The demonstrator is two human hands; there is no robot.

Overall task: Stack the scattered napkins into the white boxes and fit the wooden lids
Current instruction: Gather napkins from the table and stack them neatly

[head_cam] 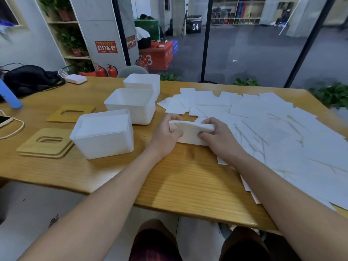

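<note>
A thick stack of white napkins (pixel 190 133) stands on its edge on the wooden table (pixel 188 178). My left hand (pixel 166 133) grips its left end and my right hand (pixel 218 135) grips its right end. Many loose napkins (pixel 263 125) lie scattered over the right half of the table. Three white boxes stand left of my hands: the near box (pixel 103 133) holds napkins close to its rim, the middle box (pixel 131 105) and the far box (pixel 143 82) look empty. Wooden lids with oval slots lie at the left, a stacked pair (pixel 45 143) and a single one (pixel 71 113).
A black bag (pixel 28 78) and a white charger (pixel 76 79) sit at the table's far left. A phone (pixel 4 121) with a cable and a blue object (pixel 9 96) lie at the left edge. My knees show below the table's front edge.
</note>
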